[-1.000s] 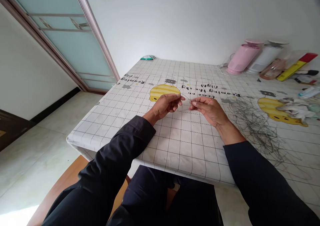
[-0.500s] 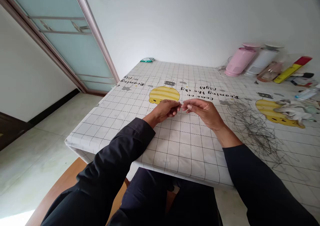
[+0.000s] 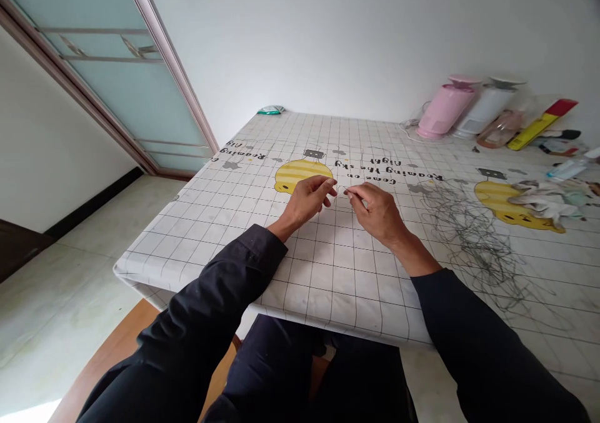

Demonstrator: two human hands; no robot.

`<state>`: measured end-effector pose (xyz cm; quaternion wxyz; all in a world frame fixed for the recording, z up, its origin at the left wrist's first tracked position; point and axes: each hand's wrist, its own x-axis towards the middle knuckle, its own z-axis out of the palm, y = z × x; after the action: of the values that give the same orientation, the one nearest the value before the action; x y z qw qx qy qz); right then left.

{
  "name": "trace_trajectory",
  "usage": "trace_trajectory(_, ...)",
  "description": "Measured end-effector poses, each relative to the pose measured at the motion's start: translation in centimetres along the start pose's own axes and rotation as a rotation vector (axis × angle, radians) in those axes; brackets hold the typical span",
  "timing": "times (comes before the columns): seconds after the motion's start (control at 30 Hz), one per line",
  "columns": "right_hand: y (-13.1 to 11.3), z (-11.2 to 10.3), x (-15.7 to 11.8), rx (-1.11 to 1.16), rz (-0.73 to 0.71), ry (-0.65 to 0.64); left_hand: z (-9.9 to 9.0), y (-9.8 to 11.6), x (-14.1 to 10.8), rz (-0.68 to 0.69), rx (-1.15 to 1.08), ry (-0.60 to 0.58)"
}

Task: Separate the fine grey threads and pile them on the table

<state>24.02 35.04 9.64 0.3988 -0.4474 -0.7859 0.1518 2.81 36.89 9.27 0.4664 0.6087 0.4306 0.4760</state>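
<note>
Strands (image 3: pixel 485 248), thin and dark, lie in a loose tangle on the counter (image 3: pixel 201 223), to the right of the right hand (image 3: pixel 379 213) and beside its forearm. Half a second ago the fingertips of both hands met; now they have parted by a small gap, above the cloth printed with squares. That likely means the joint grip is released, each hand working by itself. The right thumb and forefinger look pinched together; the left hand (image 3: pixel 307 201) has thumb and fingers bent near each other, and whether they touch I cannot tell. Nor can I tell if either hand has a strand, which would be too fine to see.

Containers stand beyond the right hand, off to its right: a peach-tinted bottle (image 3: pixel 501 129), a yellow and red box (image 3: pixel 537 128) and, nearer, a clear bottle (image 3: pixel 574 167) lying tilted. Their contents cannot be made out. Far beyond the left hand lies a green and white packet (image 3: pixel 270 110), contents hidden.
</note>
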Motion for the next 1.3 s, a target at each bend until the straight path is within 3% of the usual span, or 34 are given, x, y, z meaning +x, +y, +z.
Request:
trace_trajectory(0.2, 0.2, 0.6, -0.2, 0.184, 0.176, -0.019, 0.7, -0.9, -0.4, 0.258, 0.221, 0.074)
trace_trajectory(0.47, -0.5, 0.4, -0.1, 0.571, 0.350, -0.123, 1.1, -1.3, -0.4, 0.303, 0.410, 0.083)
trace_trajectory(0.77, 0.0, -1.0, 0.1, 0.673, 0.501, -0.248, -1.2, -0.4, -0.2, 0.472, 0.595, -0.130)
trace_trajectory(0.9, 0.2, -1.2, 0.2, 0.715, 0.521, -0.276, -0.9, 0.1, -0.6, 0.399, 0.514, -0.118)
trace_trajectory(1.13, 0.4, -1.1, 0.3, 0.766, 0.460, -0.268, 0.0, 0.3, -0.2, 0.030, 0.009, -0.098)
trace_trajectory(1.3, 0.6, -0.9, 0.5, 0.963, 0.380, -0.238, -1.0, 0.7, 0.4, 0.045, -0.166, -0.013)
